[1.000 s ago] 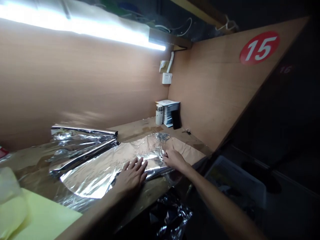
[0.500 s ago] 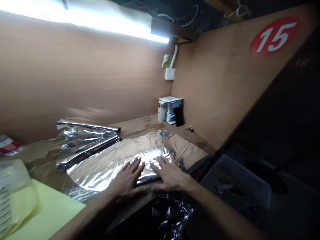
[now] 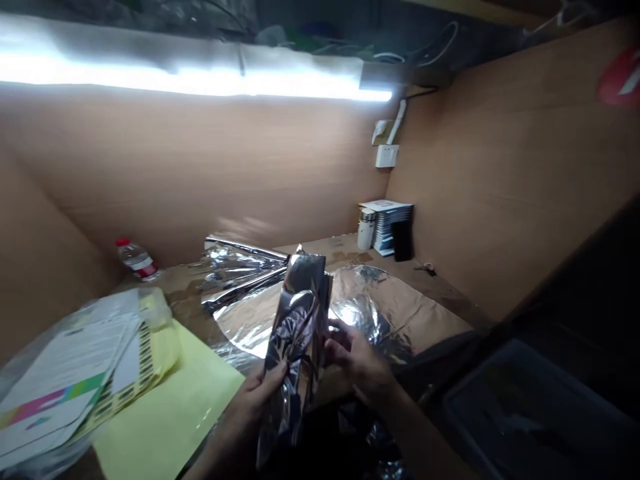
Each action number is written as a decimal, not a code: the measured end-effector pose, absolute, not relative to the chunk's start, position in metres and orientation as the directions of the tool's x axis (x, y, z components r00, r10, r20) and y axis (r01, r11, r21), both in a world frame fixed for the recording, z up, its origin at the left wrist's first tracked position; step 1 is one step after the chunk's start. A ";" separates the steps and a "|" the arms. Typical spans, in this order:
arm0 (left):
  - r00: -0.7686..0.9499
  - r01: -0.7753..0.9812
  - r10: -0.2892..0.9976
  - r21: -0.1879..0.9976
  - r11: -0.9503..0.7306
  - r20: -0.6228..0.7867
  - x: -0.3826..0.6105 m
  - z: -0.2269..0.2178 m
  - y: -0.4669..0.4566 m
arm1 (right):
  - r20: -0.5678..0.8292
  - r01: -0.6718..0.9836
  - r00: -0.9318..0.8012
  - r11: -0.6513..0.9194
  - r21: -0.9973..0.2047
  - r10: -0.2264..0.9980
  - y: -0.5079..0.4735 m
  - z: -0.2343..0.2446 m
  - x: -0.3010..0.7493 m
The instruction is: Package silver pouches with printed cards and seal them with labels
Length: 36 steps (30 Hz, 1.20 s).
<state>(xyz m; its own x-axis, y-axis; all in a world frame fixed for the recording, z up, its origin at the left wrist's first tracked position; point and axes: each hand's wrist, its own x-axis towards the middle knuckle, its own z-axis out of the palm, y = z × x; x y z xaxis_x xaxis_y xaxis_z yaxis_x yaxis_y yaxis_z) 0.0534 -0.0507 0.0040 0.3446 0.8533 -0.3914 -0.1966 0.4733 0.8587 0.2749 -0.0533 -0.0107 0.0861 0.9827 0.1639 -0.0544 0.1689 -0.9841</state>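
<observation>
A folded bundle of shiny silver foil film [image 3: 298,313] is held up, tilted, above the front of the table. My left hand [image 3: 260,393] is closed round its lower left side, with the thumb across the front. At the right edge of the bundle, the fingers of my right hand [image 3: 357,360] are curled against the film; the fingertips are partly hidden. Behind and beneath lies a wide silver sheet [image 3: 400,300], spread flat with a rounded outline. Gathered silver film with two dark rolled edges [image 3: 245,270] lies at its left end.
Yellow sheets [image 3: 190,393] and printed papers in clear plastic [image 3: 65,380] lie at left. A red-capped bottle [image 3: 137,259] lies tilted behind them. A white flask [image 3: 366,230], stacked booklets [image 3: 390,223], a black phone [image 3: 402,241] and keys [image 3: 425,268] stand or lie back right. A translucent bin [image 3: 530,407] is at lower right.
Both hands lay flat on the spread silver sheet; now they hold a folded foil bundle above it. The view has swung left, bringing the papers and whole bottle into sight.
</observation>
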 end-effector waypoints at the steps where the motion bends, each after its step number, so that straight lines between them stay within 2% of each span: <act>1: 0.358 -0.227 0.850 0.847 0.481 -0.387 0.049 0.003 -0.054 | 0.133 -0.183 -0.012 0.128 -0.975 0.991 -0.049 -0.014 0.260; 3: 0.388 -0.252 0.859 0.858 0.448 -0.334 0.037 -0.002 -0.056 | 0.103 -0.303 -0.116 0.064 -0.951 0.988 -0.041 -0.017 0.238; 8: 0.395 -0.239 0.903 0.930 0.280 -0.170 -0.002 -0.010 -0.039 | 0.071 -0.284 -0.391 -0.047 -0.958 0.918 -0.030 -0.011 0.214; 12: 0.333 -0.249 0.934 0.944 0.218 -0.128 -0.021 -0.014 -0.038 | 0.058 -0.391 -0.430 -0.128 -0.911 0.901 -0.024 -0.013 0.189; 16: 0.220 -0.390 0.960 0.887 0.247 -0.171 -0.034 -0.016 -0.041 | 0.082 -0.464 -0.464 -0.163 -0.871 0.882 -0.016 -0.020 0.169; 18: 0.188 -0.437 0.957 0.854 0.283 -0.220 -0.043 -0.015 -0.039 | 0.121 -0.407 -0.493 -0.106 -0.907 0.861 -0.009 -0.019 0.167; 21: 0.274 -0.440 0.922 0.817 0.373 -0.273 -0.057 -0.012 -0.037 | 0.221 -0.211 -0.506 0.128 -0.969 0.834 0.001 -0.012 0.169; 23: 0.340 -0.324 0.900 0.864 0.386 -0.274 -0.064 -0.011 -0.039 | 0.309 -0.071 -0.504 0.318 -0.946 0.807 0.006 -0.007 0.169; 25: 0.365 -0.146 0.892 0.930 0.337 -0.266 -0.066 -0.011 -0.045 | 0.347 0.005 -0.486 0.399 -0.917 0.802 0.011 -0.005 0.168; 27: 0.357 -0.067 0.898 0.952 0.300 -0.258 -0.065 -0.013 -0.052 | 0.258 -0.003 -0.463 0.290 -0.957 0.848 0.015 -0.007 0.164; 29: 0.318 -0.115 0.911 0.943 0.312 -0.263 -0.064 -0.015 -0.059 | 0.113 -0.027 -0.468 0.113 -0.993 0.877 0.017 -0.014 0.160; 30: 0.293 -0.149 0.919 0.937 0.315 -0.262 -0.063 -0.015 -0.061 | 0.075 -0.020 -0.468 0.075 -0.997 0.880 0.018 -0.017 0.157; 33: 0.220 -0.260 0.947 0.921 0.289 -0.235 -0.062 -0.017 -0.066 | 0.083 -0.015 -0.394 0.084 -0.996 0.915 0.017 -0.025 0.148; 34: 0.198 -0.297 0.955 0.915 0.275 -0.223 -0.062 -0.017 -0.067 | 0.063 -0.066 -0.354 0.043 -0.997 0.933 0.016 -0.026 0.145; 36: 0.146 -0.346 0.968 0.906 0.244 -0.205 -0.061 -0.019 -0.070 | -0.054 -0.239 -0.359 -0.147 -0.960 0.932 0.013 -0.025 0.138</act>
<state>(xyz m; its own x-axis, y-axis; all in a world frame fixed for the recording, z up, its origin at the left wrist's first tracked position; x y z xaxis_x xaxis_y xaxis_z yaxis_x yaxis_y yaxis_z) -0.0610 -0.0695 -0.0187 0.1461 0.9678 -0.2049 -0.3461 0.2440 0.9059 0.1376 0.0126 -0.0248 -0.3587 0.9319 -0.0538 -0.2391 -0.1474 -0.9597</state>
